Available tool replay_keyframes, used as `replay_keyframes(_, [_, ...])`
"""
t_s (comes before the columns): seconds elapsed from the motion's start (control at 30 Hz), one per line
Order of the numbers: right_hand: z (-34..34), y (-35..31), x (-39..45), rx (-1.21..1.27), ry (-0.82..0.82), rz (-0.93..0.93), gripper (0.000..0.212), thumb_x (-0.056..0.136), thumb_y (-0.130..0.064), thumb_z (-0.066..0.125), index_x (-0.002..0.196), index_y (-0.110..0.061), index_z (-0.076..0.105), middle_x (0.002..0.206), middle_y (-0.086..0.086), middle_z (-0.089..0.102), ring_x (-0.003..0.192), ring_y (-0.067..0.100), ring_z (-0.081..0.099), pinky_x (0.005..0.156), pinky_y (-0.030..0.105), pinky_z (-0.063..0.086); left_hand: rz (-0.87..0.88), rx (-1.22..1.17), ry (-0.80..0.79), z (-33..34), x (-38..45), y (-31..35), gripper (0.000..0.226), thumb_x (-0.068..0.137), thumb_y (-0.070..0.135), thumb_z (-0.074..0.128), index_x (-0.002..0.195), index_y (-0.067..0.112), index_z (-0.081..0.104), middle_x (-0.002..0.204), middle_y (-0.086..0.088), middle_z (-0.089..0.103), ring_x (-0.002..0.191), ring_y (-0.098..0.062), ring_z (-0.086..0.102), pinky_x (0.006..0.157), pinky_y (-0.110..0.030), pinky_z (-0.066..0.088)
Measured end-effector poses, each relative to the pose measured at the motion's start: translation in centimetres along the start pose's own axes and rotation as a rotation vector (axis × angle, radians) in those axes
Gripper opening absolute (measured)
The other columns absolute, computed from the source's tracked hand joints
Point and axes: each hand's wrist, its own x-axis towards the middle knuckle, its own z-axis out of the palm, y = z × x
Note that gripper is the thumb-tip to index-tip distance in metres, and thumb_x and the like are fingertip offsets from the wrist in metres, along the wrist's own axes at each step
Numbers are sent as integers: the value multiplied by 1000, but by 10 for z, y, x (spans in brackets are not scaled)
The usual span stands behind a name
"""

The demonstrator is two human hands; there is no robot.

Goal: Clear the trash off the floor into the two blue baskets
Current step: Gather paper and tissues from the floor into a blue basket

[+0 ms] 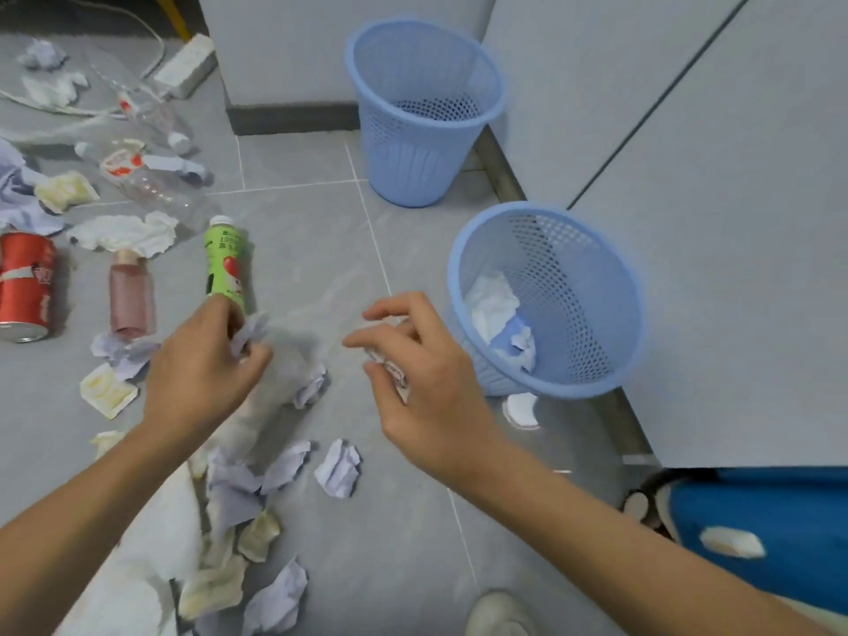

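Note:
Two blue mesh baskets stand by the white cabinets: the far basket [424,112] looks empty, and the near basket [550,296] holds crumpled white paper. My left hand [202,369] grips a crumpled pale paper ball [250,335] over the floor. Left of the near basket, my right hand [422,374] holds another crumpled paper wad [394,367] in curled fingers. Crumpled lilac papers [339,468] and stained tissues [257,534] lie on the grey tiles below my hands. A green bottle [225,263], a pink bottle [131,293] and a red can [25,286] lie to the left.
Clear plastic bottles [147,176], tissues [124,234] and a white power strip [186,64] with cables lie at the far left. A white pad [521,408] sits by the near basket's foot. White cabinets [688,176] wall off the right. A blue object [771,534] lies at the lower right.

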Motion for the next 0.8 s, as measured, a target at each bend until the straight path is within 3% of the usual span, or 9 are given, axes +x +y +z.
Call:
replay_keyframes(0.13, [-84,0,10,-55,394,37,23,86,7,67,104,-6,74,117,12,58,97,20,61,85,22,50,244,-291,203,-41,16,119,23,78,15,62,90,17,44,74,2,47,66,-29,45,61,-36,36])
replay_keyframes(0.2, [-110,28,18,-127,489,103,23,86,4,66,106,-7,73,116,13,57,102,21,62,88,27,52,395,-362,170,-46,22,178,21,78,17,63,91,18,46,77,7,48,69,-24,45,61,-34,35])
replay_keyframes(0.3, [-129,74,19,-172,425,231,37,85,-5,68,121,-13,67,121,12,53,104,19,63,92,41,55,497,-207,-26,-28,32,235,23,84,35,64,99,22,51,88,8,60,84,-23,54,63,-33,36])
replay_keyframes(0.4, [-136,94,9,-265,275,324,53,84,-21,71,135,-17,58,131,13,51,116,28,60,102,43,50,471,-26,-204,-12,34,239,46,84,52,63,120,25,54,112,-1,66,111,-27,56,73,-38,44])
replay_keyframes(0.53, [-113,51,-13,-293,339,132,33,86,-6,64,118,-2,62,116,22,57,107,36,59,90,46,51,397,-114,10,-27,1,184,33,88,46,57,113,24,58,103,6,63,102,-19,56,72,-36,49])
replay_keyframes(0.6, [-77,13,-30,-213,261,-28,20,87,2,62,107,3,63,104,21,60,97,37,59,83,44,50,310,-179,64,-31,-31,141,24,89,42,57,105,24,57,90,10,60,89,-15,56,67,-35,49])
replay_keyframes(0.67, [-27,-6,-48,-147,61,-138,20,85,2,62,105,1,66,101,15,60,94,35,58,82,43,49,166,-193,43,-27,-70,91,17,90,40,58,97,25,57,78,8,58,78,-14,56,63,-37,49])
replay_keyframes(0.73, [23,0,-63,-131,-215,-134,33,82,-4,66,114,-7,66,110,10,58,98,32,56,84,44,50,11,-148,-26,-17,-116,45,17,91,43,57,88,26,55,68,6,58,71,-17,58,60,-39,51])
replay_keyframes(0.8, [67,16,-78,-167,-450,-60,50,77,-14,68,126,-19,62,125,8,52,108,32,52,90,46,52,-53,-51,-121,-5,-168,9,22,89,49,56,85,27,53,73,7,60,75,-18,61,59,-37,50])
